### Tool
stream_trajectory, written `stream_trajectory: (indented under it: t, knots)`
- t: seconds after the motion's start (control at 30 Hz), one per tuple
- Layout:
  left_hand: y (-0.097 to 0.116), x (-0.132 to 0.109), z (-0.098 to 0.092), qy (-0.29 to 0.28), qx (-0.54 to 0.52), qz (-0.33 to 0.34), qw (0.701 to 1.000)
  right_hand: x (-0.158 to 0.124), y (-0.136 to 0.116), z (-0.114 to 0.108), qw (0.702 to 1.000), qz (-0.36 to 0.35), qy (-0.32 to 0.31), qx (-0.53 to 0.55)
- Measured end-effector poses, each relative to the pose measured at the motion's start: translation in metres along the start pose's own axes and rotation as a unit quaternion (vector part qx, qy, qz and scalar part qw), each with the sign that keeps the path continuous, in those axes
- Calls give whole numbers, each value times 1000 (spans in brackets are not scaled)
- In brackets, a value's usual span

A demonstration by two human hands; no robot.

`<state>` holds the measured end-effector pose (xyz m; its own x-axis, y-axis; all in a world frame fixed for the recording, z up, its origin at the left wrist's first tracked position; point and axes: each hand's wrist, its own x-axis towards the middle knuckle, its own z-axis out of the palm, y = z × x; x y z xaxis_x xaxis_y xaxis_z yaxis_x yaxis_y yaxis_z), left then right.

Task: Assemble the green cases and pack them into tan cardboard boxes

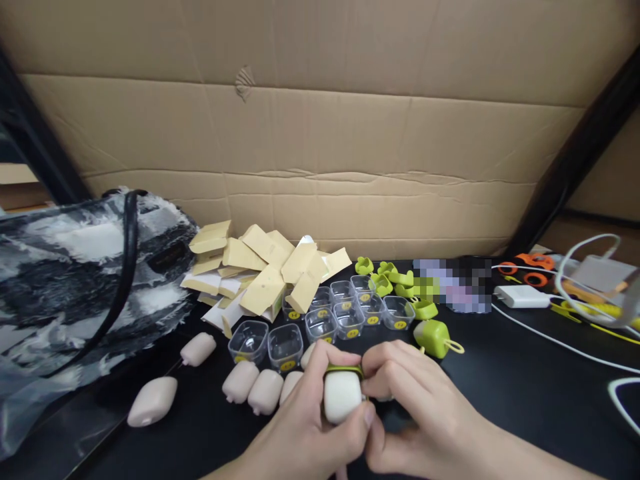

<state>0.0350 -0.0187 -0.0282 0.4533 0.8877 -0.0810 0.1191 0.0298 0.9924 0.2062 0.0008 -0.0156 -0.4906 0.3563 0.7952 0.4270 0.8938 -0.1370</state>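
Observation:
My left hand [313, 427] is closed around a small cream-white case [341, 398] low in the middle of the view. A green silicone piece [344, 369] sits along the case's top edge. My right hand [417, 407] pinches that green piece and the case from the right side. Both hands hover just above the black tabletop [525, 387]. Several more pale pink-cream cases [266, 390] lie just left of my hands. A finished green-covered case with a loop [434, 337] rests right behind my right hand.
Several clear plastic boxes [345, 308] with yellow stickers stand behind my hands. A heap of small tan cardboard boxes [260, 277] lies further back, green silicone parts [395, 279] to their right. A patterned bag [75, 287] fills the left. White cables and a charger [523, 297] lie at right. A cardboard wall [320, 133] closes the back.

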Motion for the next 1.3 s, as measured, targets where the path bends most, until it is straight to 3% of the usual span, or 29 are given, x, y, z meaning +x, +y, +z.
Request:
stream_trajectory:
  t: [0.17, 0.57, 0.67, 0.87, 1.03, 1.2, 1.3]
  knots:
    - [-2, -2, -1, -5, 21, 7, 1000, 3, 0, -4, 1000, -10, -3, -1]
    - [9, -4, 7, 10, -45, 3, 999, 7, -3, -10, 995, -70, 11, -65]
    - [10, -3, 6, 30, -58, 19, 998, 5, 1, -9, 999, -47, 10, -11]
    - [16, -4, 1, 57, -112, 42, 991, -1, 5, -5, 988, 74, -3, 135]
    - [14, -6, -1, 51, -54, 56, 996, 0, 5, -7, 985, 77, -2, 152]
    - [9, -6, 0, 51, -69, 72, 994, 1, 5, -6, 988, 76, 21, 135]
    - [9, -4, 1, 45, -91, 69, 992, -2, 6, -4, 987, 78, 3, 139]
